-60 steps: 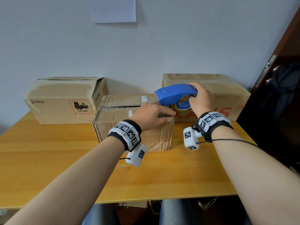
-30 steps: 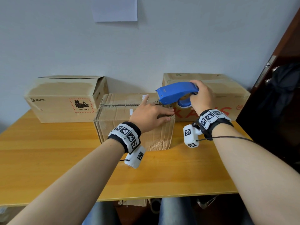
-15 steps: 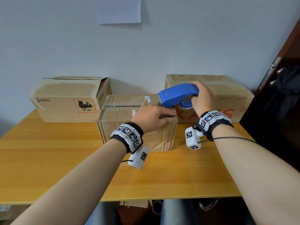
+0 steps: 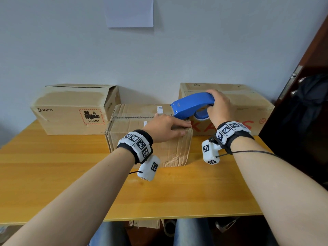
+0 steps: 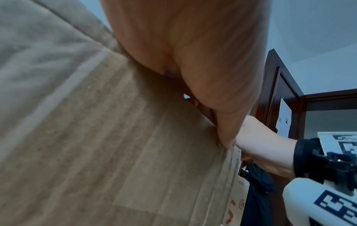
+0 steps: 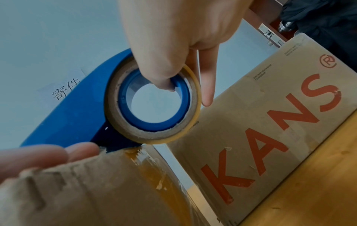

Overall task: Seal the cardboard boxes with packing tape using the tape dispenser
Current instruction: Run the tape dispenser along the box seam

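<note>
So there are 3 boxes on the table. The middle box sits nearest the person, with the PICO box behind it on the left and the KANS box behind it on the right, both back by the wall.

The left hand lies flat on top of the middle box at its right end, fingers straight and pointing right, pressing the flaps down. In the left wrist view the thumb hooks over the box's front top edge, so it's a press, not really a grab.

The right hand grips the dispenser from the back. In the right wrist view the thumb goes into the blue core and the fingers wrap over the top, with one finger sticking straight down past the tape roll. The dispenser's front end is down on the middle box's top right edge, right at the seam and just past the left fingertips. Its back end is tipped up, in front of the KANS box.

Glossy tape runs down the middle box's right side.

A sheet of paper is stuck on the wall, and a dark door stands at the right.
</note>
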Tool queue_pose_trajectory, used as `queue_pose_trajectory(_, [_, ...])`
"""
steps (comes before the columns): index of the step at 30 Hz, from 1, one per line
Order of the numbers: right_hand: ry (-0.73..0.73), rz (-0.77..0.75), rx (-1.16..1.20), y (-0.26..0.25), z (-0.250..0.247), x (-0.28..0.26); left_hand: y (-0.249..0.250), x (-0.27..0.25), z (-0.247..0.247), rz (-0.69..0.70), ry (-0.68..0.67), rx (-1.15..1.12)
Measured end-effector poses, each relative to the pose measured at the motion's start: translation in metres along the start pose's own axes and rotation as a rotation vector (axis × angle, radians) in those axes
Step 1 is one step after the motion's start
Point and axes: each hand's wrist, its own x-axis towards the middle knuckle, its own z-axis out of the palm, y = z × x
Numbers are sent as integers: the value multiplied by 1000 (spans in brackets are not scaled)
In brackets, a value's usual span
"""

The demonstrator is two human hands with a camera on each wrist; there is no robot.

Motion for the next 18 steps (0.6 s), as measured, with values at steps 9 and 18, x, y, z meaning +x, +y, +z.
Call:
queue_pose_trajectory(9, [-1, 7, 53, 4, 3, -1, -3, 3, -4, -21, -98, -40])
queue_pose_trajectory(18, [26, 0, 74, 12, 8, -2, -1, 4, -7, -63, -146, -96])
